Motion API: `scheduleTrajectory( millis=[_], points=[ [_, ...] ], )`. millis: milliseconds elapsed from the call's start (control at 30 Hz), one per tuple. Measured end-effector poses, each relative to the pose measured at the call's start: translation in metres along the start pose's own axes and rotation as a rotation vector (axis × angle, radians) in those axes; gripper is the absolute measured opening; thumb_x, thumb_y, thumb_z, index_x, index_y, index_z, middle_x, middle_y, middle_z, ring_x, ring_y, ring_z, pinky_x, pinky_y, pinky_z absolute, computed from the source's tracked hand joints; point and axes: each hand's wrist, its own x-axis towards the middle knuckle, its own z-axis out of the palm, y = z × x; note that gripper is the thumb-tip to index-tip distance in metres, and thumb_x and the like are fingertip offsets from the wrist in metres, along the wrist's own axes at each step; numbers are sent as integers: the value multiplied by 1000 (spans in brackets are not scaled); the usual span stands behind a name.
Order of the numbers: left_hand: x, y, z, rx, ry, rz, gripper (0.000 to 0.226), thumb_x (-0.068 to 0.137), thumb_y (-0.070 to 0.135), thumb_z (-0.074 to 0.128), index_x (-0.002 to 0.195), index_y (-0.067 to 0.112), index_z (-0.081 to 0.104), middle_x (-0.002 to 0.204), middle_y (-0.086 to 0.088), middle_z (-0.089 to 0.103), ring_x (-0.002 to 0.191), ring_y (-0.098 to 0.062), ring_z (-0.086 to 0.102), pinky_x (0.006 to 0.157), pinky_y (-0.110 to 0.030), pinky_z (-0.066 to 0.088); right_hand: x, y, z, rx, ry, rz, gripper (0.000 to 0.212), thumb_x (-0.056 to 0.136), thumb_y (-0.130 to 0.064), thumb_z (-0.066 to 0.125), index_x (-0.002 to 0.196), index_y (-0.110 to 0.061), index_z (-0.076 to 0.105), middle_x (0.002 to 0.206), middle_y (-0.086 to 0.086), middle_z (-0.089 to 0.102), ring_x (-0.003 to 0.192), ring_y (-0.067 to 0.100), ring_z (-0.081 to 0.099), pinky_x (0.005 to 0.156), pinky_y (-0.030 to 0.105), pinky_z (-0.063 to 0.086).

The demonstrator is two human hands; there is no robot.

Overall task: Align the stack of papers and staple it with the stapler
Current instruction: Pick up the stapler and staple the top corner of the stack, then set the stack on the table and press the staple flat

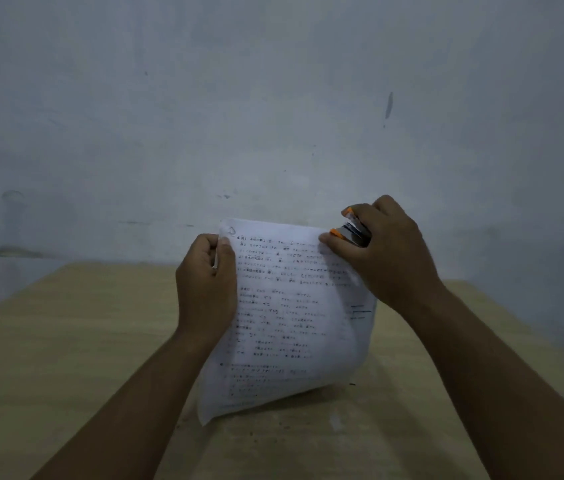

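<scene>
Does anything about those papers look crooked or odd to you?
Yes. The stack of papers is not flat: it bulges and sags between the left hand gripping its left edge and the right hand holding the stapler at its top right corner. Its top left corner also looks creased.

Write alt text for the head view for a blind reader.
A person holds a stack of papers over a wooden table: left hand gripping its left edge, right hand holding an orange-tipped stapler at its top right corner.

Dim rm; scuffed grey wall (pixel 273 98) behind light wood table (pixel 65 341).
</scene>
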Motion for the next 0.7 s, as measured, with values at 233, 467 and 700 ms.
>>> scheduleTrajectory(
  millis=[233,467,700],
  points=[
    [-1,-3,1,101,43,14,30,102,21,41,84,2,53,73,-19,55,56,-13,41,51,-29,33,-42,49,19,412,121,554,47,88,-43,65,64,-11,41,60,1,38,54,13,32,46,22,24],
    [-6,-2,7,165,49,23,28,102,24,41,88,3,54,74,-16,55,56,-7,41,52,-17,33,-110,95,74,118,-382,748,42,91,-37,58,63,-21,31,63,-5,33,54,12,31,48,27,21],
    [-8,1,5,168,45,44,29,102,24,40,88,3,54,76,-17,55,57,-14,41,51,-26,28,-132,99,81,-239,-564,773,42,96,-44,50,117,-9,59,127,12,45,114,31,50,84,35,43]
  ],
)
